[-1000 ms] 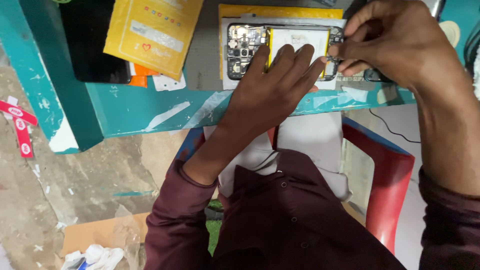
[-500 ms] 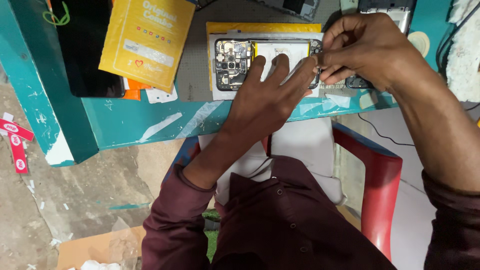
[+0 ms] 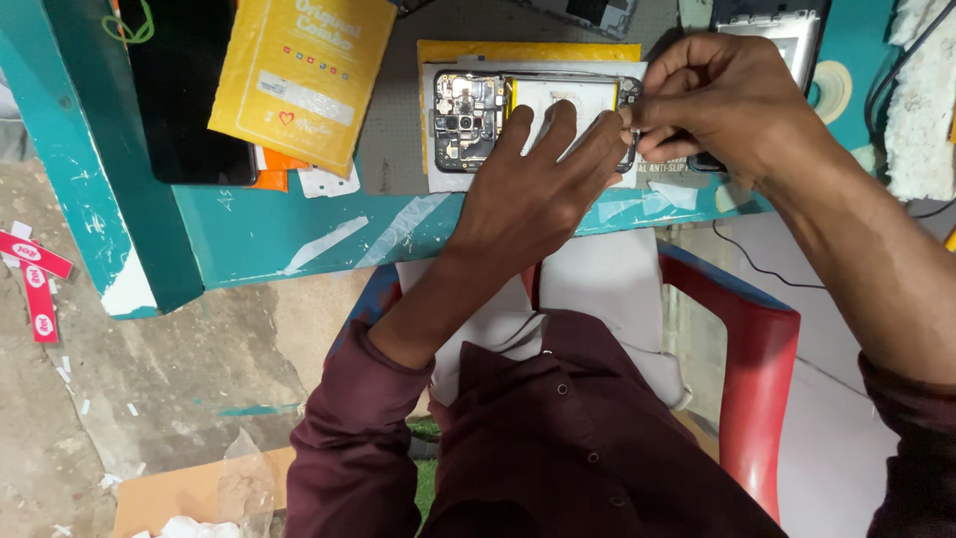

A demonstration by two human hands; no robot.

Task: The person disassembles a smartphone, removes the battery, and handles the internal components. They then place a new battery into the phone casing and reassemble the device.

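An opened phone (image 3: 478, 115) with its back off lies on a grey mat on the teal bench, showing a circuit board on the left and a white battery on the right. My left hand (image 3: 538, 189) lies flat on the phone with fingers spread, pressing it down. My right hand (image 3: 717, 100) is at the phone's right end, thumb and fingers pinched together on something small and dark; I cannot tell what it is.
A yellow padded packet (image 3: 299, 70) and a black phone (image 3: 184, 100) lie at the left of the teal bench (image 3: 299, 234). Another device (image 3: 782, 30) lies behind my right hand. A red plastic chair (image 3: 757, 359) stands under me. Scraps litter the concrete floor.
The view has shifted so the bench sits lower and more to the left in frame. My hands keep much the same hold on the phone, the right one pinching at its right end.
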